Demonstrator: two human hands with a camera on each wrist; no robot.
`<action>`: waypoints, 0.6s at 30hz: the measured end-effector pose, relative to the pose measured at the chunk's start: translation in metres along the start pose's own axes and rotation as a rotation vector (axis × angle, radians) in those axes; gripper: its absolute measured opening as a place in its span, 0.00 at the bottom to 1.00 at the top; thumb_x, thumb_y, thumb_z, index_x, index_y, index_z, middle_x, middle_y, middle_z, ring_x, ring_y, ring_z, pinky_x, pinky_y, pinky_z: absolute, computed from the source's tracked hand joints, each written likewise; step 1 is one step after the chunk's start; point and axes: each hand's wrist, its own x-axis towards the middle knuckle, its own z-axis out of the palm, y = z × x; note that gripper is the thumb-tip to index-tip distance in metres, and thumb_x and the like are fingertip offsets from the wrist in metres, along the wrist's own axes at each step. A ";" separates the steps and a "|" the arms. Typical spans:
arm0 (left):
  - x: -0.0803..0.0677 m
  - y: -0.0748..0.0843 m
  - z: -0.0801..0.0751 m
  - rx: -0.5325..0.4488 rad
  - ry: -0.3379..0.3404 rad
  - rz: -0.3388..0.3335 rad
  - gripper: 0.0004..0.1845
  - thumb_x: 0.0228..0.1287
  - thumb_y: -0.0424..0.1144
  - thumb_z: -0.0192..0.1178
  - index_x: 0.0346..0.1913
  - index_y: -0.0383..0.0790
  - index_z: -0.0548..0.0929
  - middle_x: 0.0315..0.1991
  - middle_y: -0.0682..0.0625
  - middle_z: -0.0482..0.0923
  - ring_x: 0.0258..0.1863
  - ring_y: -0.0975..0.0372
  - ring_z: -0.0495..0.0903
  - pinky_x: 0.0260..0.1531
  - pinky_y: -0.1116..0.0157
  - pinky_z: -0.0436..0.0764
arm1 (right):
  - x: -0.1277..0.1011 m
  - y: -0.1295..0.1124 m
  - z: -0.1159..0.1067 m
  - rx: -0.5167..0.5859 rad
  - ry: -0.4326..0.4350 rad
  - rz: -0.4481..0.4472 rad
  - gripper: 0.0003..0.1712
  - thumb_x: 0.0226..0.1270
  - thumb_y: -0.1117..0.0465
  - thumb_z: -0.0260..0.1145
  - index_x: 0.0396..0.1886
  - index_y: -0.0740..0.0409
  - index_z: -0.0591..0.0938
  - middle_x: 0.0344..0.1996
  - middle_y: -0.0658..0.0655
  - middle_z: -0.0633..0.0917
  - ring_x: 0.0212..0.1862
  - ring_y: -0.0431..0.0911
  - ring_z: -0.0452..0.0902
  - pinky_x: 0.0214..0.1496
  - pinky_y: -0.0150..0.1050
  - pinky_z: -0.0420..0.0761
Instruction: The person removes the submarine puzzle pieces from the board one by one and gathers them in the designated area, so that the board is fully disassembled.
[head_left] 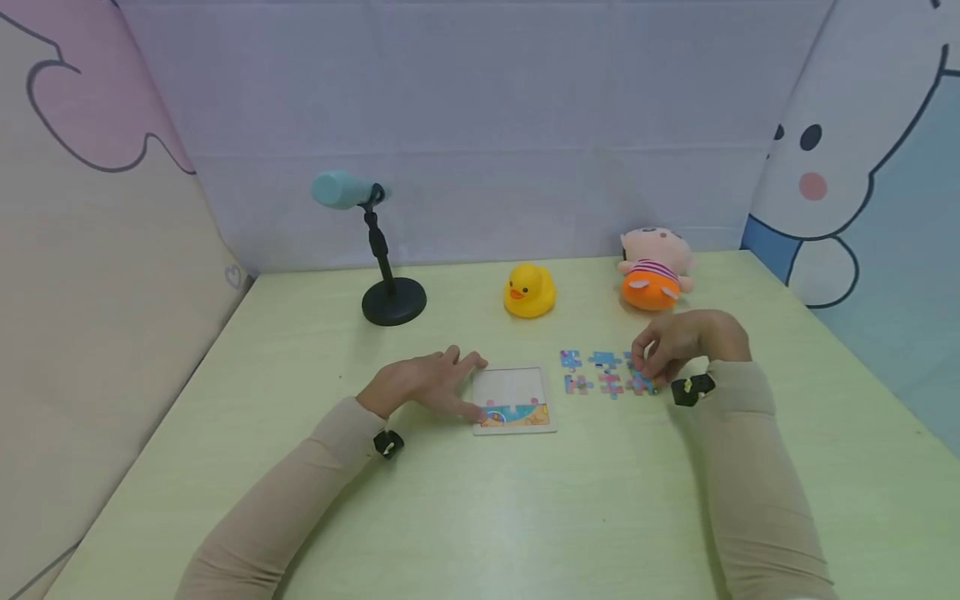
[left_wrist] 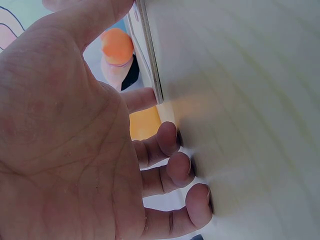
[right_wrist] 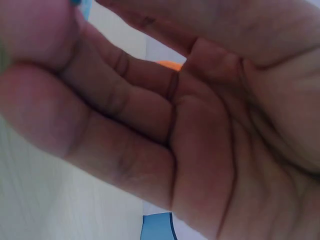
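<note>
A shallow white-framed jigsaw board (head_left: 510, 387) lies flat, its lower strip filled with a blue and orange picture. My left hand (head_left: 435, 383) holds the board's left side between thumb and index finger; its other fingertips touch the table in the left wrist view. Loose puzzle pieces (head_left: 578, 384) lie in two rows right of the board. Over the right end of these rows, my right hand (head_left: 671, 346) pinches a puzzle piece, mostly hidden by the fingers. A bit of blue (right_wrist: 76, 2) shows at its fingertips in the right wrist view.
Behind the board sits a yellow rubber duck (head_left: 529, 292). A plush doll (head_left: 654, 271) in orange sits beyond the right hand. At the back left, a black stand (head_left: 393, 302) carries a light-blue cylindrical device (head_left: 341, 190). A pale cloth wall (head_left: 480, 125) rises behind the table.
</note>
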 end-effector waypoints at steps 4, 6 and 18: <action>0.000 0.001 -0.001 0.010 0.001 0.002 0.46 0.59 0.70 0.60 0.74 0.55 0.56 0.60 0.41 0.65 0.51 0.52 0.71 0.52 0.52 0.75 | 0.000 0.000 0.002 -0.001 0.017 0.014 0.01 0.69 0.68 0.65 0.37 0.60 0.81 0.31 0.54 0.81 0.33 0.44 0.80 0.45 0.38 0.80; -0.001 0.001 -0.001 0.012 0.001 0.003 0.46 0.59 0.70 0.60 0.74 0.55 0.56 0.60 0.41 0.65 0.51 0.52 0.71 0.51 0.52 0.76 | 0.000 0.000 0.002 -0.004 0.028 0.021 0.01 0.69 0.68 0.65 0.36 0.61 0.82 0.31 0.54 0.82 0.34 0.44 0.81 0.45 0.38 0.80; -0.001 0.001 -0.001 0.014 -0.004 -0.002 0.46 0.59 0.70 0.60 0.75 0.55 0.56 0.59 0.41 0.65 0.51 0.52 0.71 0.51 0.53 0.76 | -0.007 0.001 -0.001 -0.009 0.036 0.013 0.03 0.69 0.68 0.64 0.40 0.63 0.80 0.33 0.54 0.81 0.36 0.47 0.79 0.46 0.40 0.79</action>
